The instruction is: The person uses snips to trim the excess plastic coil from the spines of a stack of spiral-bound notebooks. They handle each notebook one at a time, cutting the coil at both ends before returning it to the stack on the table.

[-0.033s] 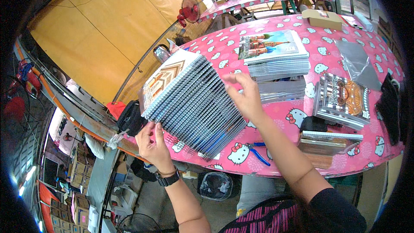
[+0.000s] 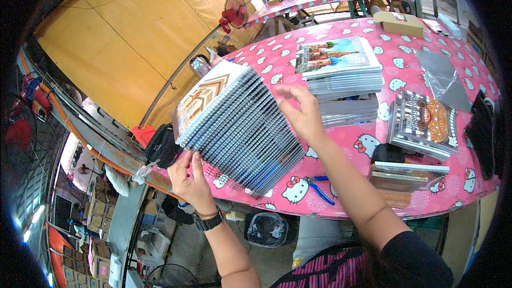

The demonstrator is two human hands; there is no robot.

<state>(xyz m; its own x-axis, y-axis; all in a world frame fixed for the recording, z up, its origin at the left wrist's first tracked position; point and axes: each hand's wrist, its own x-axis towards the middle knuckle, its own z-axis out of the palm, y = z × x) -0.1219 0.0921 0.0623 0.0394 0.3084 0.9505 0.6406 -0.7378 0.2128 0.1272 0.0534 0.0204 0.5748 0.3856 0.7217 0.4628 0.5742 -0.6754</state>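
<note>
A tall stack of spiral-bound books (image 2: 242, 133) stands on the pink table, its wire-bound spines facing me. The top book has a pale cover with a brown arch picture. At the stack's near left corner, my left hand (image 2: 193, 181) has thumb and forefinger drawn together on the edge of a book; its other fingers are curled. My right hand (image 2: 303, 114) is by the right side of the stack, thumb and fingers apart, with nothing in its grasp. Whether its fingertips touch the spines is hard to see. Blue-handled pliers (image 2: 320, 191) lie right of the stack.
Behind my right hand is another book stack (image 2: 341, 69). Farther right lie more books (image 2: 424, 122), a wire-bound book pile (image 2: 408, 173) and a clear plastic sheet (image 2: 442, 77). A black pouch (image 2: 162, 146) and metal flask (image 2: 200, 65) flank the stack's left. A bin (image 2: 266, 229) stands below the table edge.
My right hand has shifted very slightly up and left beside the stack. The left hand and the books look the same.
</note>
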